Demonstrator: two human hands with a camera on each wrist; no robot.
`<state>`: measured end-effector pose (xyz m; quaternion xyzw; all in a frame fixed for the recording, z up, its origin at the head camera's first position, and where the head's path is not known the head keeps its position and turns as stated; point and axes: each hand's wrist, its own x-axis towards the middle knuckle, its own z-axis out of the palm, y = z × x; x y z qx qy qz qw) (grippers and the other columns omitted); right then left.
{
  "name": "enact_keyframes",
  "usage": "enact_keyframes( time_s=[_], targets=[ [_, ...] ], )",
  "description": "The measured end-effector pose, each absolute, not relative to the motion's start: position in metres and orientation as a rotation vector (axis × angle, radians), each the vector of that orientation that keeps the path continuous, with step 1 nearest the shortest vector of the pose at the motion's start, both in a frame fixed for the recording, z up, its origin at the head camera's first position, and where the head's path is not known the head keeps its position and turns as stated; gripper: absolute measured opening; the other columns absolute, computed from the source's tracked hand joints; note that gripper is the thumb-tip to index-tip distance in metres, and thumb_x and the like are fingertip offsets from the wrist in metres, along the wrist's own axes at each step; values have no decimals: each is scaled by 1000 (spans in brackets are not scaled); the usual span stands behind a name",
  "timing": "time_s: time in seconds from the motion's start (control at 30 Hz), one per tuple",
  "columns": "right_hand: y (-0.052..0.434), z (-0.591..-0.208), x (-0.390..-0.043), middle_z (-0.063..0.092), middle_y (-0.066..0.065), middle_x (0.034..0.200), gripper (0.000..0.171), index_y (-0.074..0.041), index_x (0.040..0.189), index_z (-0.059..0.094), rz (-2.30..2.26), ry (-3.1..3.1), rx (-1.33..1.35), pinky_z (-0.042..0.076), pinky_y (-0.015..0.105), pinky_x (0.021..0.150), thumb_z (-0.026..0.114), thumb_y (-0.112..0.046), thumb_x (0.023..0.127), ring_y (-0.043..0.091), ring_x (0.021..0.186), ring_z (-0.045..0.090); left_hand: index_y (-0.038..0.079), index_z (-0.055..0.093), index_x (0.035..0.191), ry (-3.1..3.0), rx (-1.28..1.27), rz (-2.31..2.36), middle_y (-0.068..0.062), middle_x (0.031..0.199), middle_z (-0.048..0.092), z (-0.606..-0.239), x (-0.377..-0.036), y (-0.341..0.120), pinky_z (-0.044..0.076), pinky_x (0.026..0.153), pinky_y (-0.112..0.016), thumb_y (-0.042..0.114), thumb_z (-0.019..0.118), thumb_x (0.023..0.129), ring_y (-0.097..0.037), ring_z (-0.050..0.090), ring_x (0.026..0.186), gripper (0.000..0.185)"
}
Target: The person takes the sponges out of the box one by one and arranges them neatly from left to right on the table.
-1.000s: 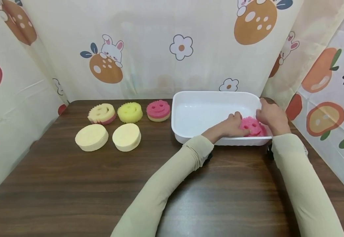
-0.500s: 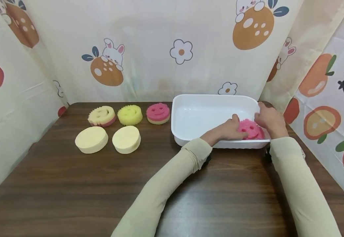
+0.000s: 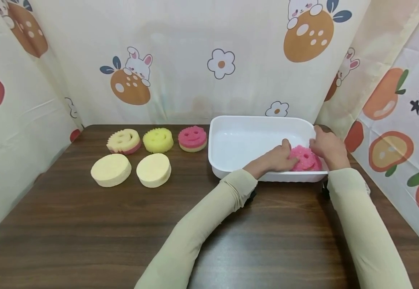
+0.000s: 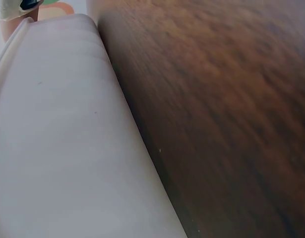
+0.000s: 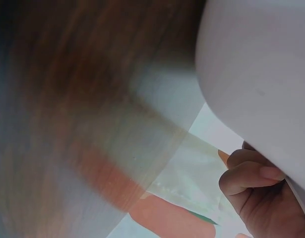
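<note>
A pink smiley sponge (image 3: 306,159) lies in the near right corner of the white tray (image 3: 245,140). My left hand (image 3: 279,157) reaches over the tray's front rim and grips the sponge's left side with curled fingers. My right hand (image 3: 327,147) sits at the tray's right rim, beside the sponge. In the right wrist view its fingers (image 5: 251,179) curl against the outside of the tray wall (image 5: 261,64). The left wrist view shows only the tray's outer wall (image 4: 58,148) and the brown table (image 4: 226,109).
Left of the tray stand a cream-and-pink smiley sponge (image 3: 124,141), a yellow one (image 3: 158,140) and a pink one (image 3: 193,138). Two plain cream round sponges (image 3: 111,169) (image 3: 154,170) lie nearer. Printed curtains (image 3: 202,60) close in three sides of the table (image 3: 122,233).
Both hands stay at the pink sponge in the tray's corner. The left hand's fingers have crept a little further over the sponge's left side.
</note>
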<state>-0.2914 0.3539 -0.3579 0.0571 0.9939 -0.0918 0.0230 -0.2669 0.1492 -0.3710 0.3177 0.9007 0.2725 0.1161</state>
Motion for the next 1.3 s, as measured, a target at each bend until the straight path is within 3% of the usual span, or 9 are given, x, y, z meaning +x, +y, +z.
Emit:
enact_keyframes(
  time_s=[0.47, 0.83, 1.3],
  targets=[
    [353, -357, -291, 40, 42, 138, 67, 2, 154, 18, -318, 3053, 207, 40, 74, 96, 43, -27, 100, 57, 119, 46, 6, 39, 125, 2666, 870, 918, -3, 97, 56, -367, -268, 142, 48, 77, -20, 35, 54, 97, -14, 58, 86, 43],
    [353, -355, -290, 38, 41, 141, 68, 3, 154, 17, -318, 3057, 197, 39, 74, 97, 47, -25, 100, 58, 122, 44, 7, 40, 134, 2738, 897, 871, -6, 115, 56, -362, -266, 140, 50, 82, -24, 35, 52, 98, -14, 57, 92, 47],
    [353, -359, -291, 42, 41, 135, 64, 2, 153, 21, -299, 3075, 205, 41, 73, 95, 44, -26, 100, 58, 119, 46, 6, 38, 137, 2750, 924, 909, -6, 113, 54, -356, -267, 131, 49, 72, -21, 31, 52, 97, -14, 56, 89, 50]
  ],
)
